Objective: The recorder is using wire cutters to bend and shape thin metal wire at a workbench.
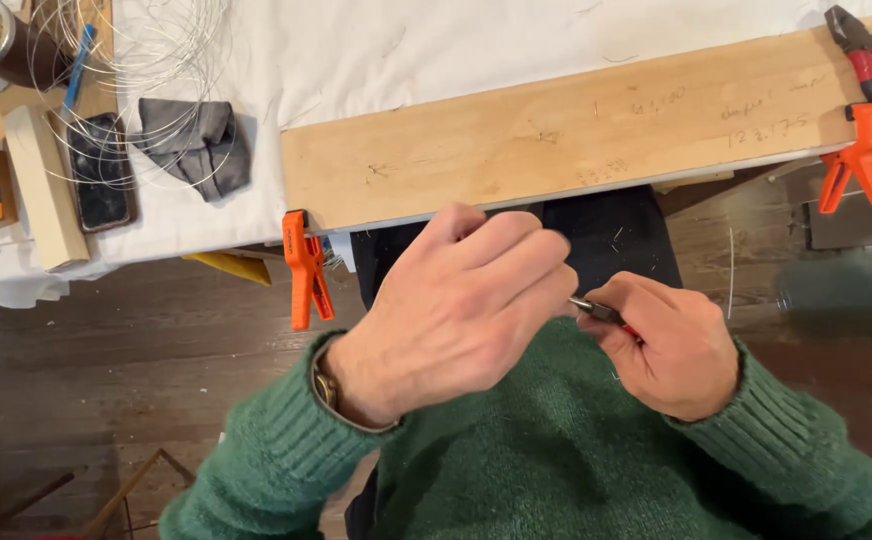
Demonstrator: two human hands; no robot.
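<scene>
Two hands meeting close in front of a green sweater (556, 450), nearest the camera: right hand (671, 350) closed around a small pair of pliers (604, 314) with a red grip, dark metal nose poking out leftward and slightly away, long axis running left to right across the lap. Left hand (456, 310) curled, fingers bunched narrow at the pliers' tip, touching or just short of it; whatever is pinched there too small to tell, possibly fine wire. Left hand the nearer of the pair to the tool's nose, which lies just to its right. Beyond the hands, a long wooden board (576, 135) held to the white-covered surface (356, 50) by two orange clamps (306, 265), long axis left to right, tilted up at the right end. Farther left, loose coils of thin wire (156, 60), a grey cloth (196, 140) and a phone (101, 170); at far right, red-handled pliers (871, 60).
</scene>
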